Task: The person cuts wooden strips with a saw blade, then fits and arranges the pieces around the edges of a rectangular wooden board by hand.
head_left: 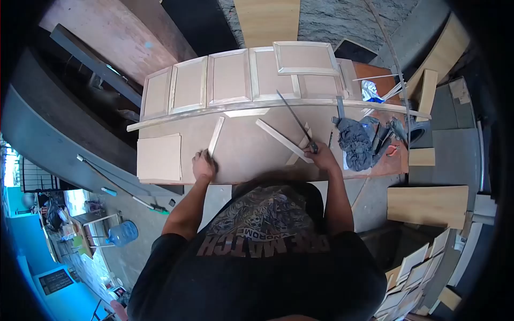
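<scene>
My left hand [203,165] is closed on the near end of a short wooden strip [216,135] lying on the worktable [241,155]. In my right hand [322,156] is the dark handle of a long, narrow-bladed hand tool [292,112], its blade pointing away and to the left; whether it is a saw or a knife cannot be made out. A second wooden strip [279,138] lies slantwise, its near end beside my right hand. Partly hidden behind the blade and hand is another pale wood piece [293,159].
Framed panels [229,77] line the table's far side, with a long wooden batten [187,119] across their front. Flat boards [159,158] are stacked at left. A grey cloth [355,144] and tools lie at right. A green-ended pole [123,187] leans at left.
</scene>
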Demonstrator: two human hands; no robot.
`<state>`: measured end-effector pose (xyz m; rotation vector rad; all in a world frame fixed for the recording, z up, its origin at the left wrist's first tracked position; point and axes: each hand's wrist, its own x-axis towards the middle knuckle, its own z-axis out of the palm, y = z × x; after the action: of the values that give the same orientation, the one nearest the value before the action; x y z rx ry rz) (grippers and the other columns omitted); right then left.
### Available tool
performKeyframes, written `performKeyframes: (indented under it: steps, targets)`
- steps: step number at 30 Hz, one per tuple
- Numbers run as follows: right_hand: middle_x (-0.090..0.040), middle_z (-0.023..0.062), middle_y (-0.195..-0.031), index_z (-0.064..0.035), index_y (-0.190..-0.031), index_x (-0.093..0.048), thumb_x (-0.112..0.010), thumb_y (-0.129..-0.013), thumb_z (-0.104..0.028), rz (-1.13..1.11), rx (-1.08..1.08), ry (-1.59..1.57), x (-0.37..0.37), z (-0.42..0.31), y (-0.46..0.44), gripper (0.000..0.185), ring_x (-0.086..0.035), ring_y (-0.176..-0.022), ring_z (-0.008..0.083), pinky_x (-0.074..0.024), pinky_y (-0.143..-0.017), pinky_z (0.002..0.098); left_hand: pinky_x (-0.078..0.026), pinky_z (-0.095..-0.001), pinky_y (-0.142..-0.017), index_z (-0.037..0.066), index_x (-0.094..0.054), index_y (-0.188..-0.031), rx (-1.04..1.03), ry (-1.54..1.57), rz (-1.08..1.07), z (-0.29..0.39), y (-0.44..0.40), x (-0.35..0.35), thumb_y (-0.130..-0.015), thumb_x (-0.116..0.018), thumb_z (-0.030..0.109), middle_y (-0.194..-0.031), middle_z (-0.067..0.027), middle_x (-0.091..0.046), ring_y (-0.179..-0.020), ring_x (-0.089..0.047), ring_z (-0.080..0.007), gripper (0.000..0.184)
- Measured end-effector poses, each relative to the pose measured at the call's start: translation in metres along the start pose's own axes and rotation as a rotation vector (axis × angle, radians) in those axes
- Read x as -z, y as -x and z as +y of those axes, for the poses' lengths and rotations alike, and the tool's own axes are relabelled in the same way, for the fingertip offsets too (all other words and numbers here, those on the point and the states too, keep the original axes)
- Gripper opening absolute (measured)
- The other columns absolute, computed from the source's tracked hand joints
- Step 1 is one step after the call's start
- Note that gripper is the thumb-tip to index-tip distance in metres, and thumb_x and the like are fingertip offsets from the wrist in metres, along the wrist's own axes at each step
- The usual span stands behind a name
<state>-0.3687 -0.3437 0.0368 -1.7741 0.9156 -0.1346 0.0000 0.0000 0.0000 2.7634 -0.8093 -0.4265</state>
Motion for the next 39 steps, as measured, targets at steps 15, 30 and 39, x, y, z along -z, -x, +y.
performKeyframes:
  steps: [15,30,39]
  targets:
    - [-0.069,0.0213,-0.092,-0.0027,-0.106,-0.066,-0.074,-0.098,-0.031,0.259,0.134,0.222,-0.06,-0.039,0.003,0.03,-0.069,-0.086,0.0427,-0.0535,-0.074,0.0495,-0.039,-0.0524,-0.118,0.015,-0.068,-0.134,-0.037,0.057,-0.12,0.042,0.056,-0.003,-0.082,-0.085,0.034,-0.133,-0.0149,-0.069,-0.139,-0.048,-0.0419,0.058]
    - [-0.064,0.0233,-0.144,-0.008,-0.149,-0.057,-0.046,-0.113,-0.036,-0.145,0.399,0.371,-0.123,-0.031,-0.015,0.047,-0.061,-0.131,0.044,-0.047,-0.113,0.0524,-0.037,-0.0521,-0.117,0.017,-0.074,-0.111,-0.049,0.054,-0.197,0.068,0.064,0.002,-0.08,-0.089,0.041,-0.118,-0.0089,-0.074,-0.137,-0.05,-0.0329,0.042]
    - [-0.065,0.0239,-0.142,-0.0036,-0.148,-0.058,-0.051,-0.111,-0.03,-0.144,0.426,0.341,-0.128,-0.03,-0.02,0.046,-0.063,-0.13,0.0431,-0.0487,-0.112,0.0475,-0.041,-0.0506,-0.117,0.014,-0.074,-0.108,-0.044,0.038,-0.178,0.067,0.062,0.0,-0.082,-0.086,0.037,-0.115,-0.0105,-0.075,-0.131,-0.055,-0.0328,0.037]
